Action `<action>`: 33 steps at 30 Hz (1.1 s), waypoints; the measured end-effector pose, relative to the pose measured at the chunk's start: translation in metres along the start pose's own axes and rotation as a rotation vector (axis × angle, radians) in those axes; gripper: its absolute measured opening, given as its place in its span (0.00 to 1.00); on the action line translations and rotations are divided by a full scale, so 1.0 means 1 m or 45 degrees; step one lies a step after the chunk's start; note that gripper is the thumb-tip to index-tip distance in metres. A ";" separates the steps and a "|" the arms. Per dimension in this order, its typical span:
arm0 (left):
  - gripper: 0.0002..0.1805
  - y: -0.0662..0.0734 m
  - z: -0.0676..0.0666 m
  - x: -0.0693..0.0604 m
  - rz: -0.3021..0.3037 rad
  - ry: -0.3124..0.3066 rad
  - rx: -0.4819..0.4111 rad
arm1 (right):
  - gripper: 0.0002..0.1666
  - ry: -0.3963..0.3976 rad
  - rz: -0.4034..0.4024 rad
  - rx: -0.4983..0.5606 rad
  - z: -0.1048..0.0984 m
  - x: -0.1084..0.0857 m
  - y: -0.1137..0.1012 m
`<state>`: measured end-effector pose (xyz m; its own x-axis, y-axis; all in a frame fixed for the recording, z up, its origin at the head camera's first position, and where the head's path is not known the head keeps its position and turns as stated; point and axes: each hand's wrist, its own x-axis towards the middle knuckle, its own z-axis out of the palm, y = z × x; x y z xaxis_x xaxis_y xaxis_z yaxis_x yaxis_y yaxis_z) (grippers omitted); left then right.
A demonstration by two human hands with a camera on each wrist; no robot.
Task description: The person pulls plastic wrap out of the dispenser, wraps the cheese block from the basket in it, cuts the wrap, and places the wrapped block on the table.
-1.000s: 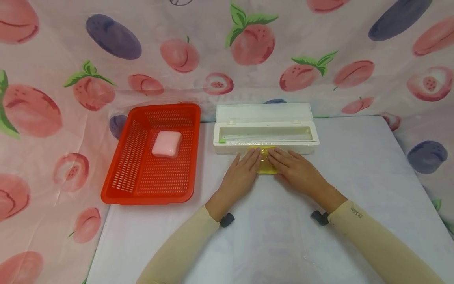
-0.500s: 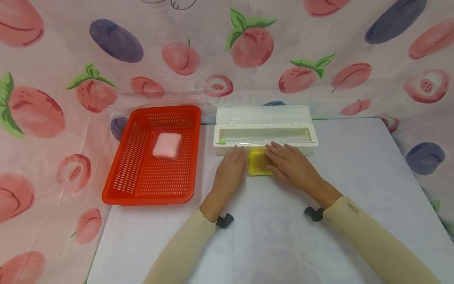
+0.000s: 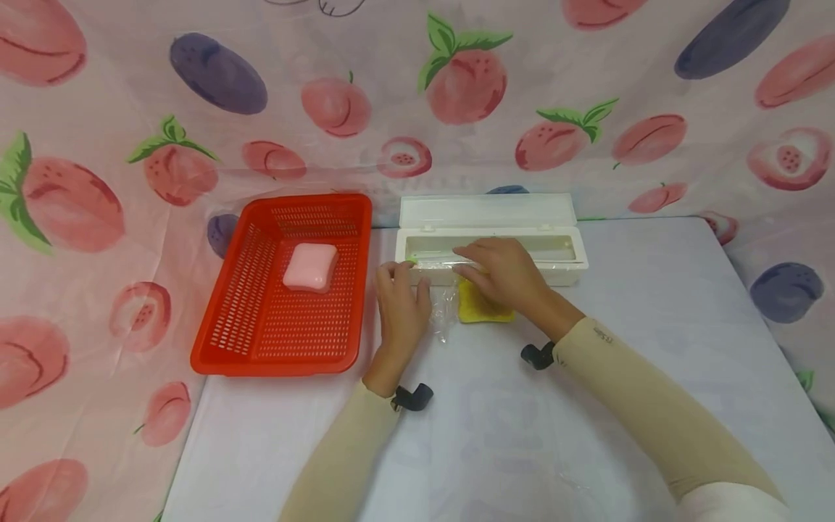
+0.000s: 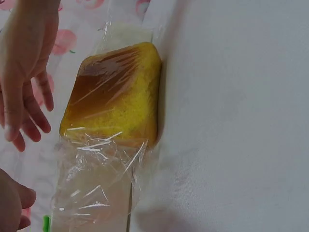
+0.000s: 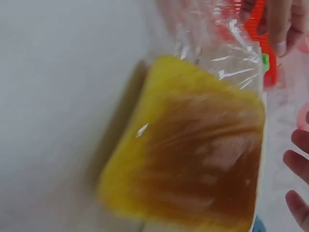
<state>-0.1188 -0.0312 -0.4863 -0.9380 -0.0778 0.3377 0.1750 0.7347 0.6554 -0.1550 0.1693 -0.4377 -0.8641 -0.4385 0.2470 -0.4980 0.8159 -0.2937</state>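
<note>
A yellow block with a brown top (image 3: 484,309), cake-like in the left wrist view, lies under clear cling film (image 4: 99,169) in front of a long white cling film dispenser (image 3: 561,276). The film bunches left of the block. My left hand (image 3: 401,308) is at the dispenser's left end, fingers loosely bent beside the green slider (image 5: 265,63); a small gap shows between them in the right wrist view. My right hand (image 3: 507,274) hovers over the block and the dispenser's front edge, fingers spread and holding nothing.
A red plastic basket (image 3: 355,341) stands on the left with a pink rounded block (image 3: 311,267) inside. The dispenser's lid (image 3: 485,210) stands raised at the back, close to the fruit-print cloth (image 3: 365,174). White cloth covers the table (image 3: 483,435).
Both hands have lifted off the wrapped block. My left hand has moved left to the dispenser's slider end. My right hand has shifted left and up, above the block.
</note>
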 end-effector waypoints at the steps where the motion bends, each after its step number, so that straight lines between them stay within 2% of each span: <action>1: 0.23 -0.001 0.001 0.001 -0.015 0.016 -0.008 | 0.25 -0.020 0.012 0.021 0.000 0.005 -0.003; 6: 0.28 -0.009 0.004 0.008 -0.066 0.065 -0.033 | 0.23 -0.098 0.053 0.135 0.003 0.029 -0.013; 12: 0.29 -0.022 0.007 0.012 -0.105 0.030 -0.112 | 0.20 -0.137 0.087 0.262 0.015 0.051 -0.019; 15: 0.28 -0.027 0.009 0.012 -0.137 0.012 -0.197 | 0.16 -0.147 0.091 0.346 0.021 0.060 -0.021; 18: 0.27 -0.031 0.010 0.014 -0.220 -0.004 -0.365 | 0.13 -0.143 0.111 0.428 0.028 0.067 -0.023; 23: 0.27 -0.036 0.015 0.018 -0.419 0.000 -0.622 | 0.13 -0.144 0.211 0.518 0.039 0.075 -0.024; 28: 0.27 -0.037 0.017 0.021 -0.532 0.002 -0.733 | 0.18 -0.234 0.388 0.616 0.043 0.078 -0.026; 33: 0.27 -0.037 0.017 0.024 -0.587 -0.001 -0.786 | 0.21 -0.289 0.466 0.628 0.044 0.080 -0.027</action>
<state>-0.1523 -0.0488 -0.5136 -0.9568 -0.2843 -0.0616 -0.0989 0.1189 0.9880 -0.2139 0.0950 -0.4508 -0.9512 -0.2779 -0.1343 -0.0972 0.6828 -0.7241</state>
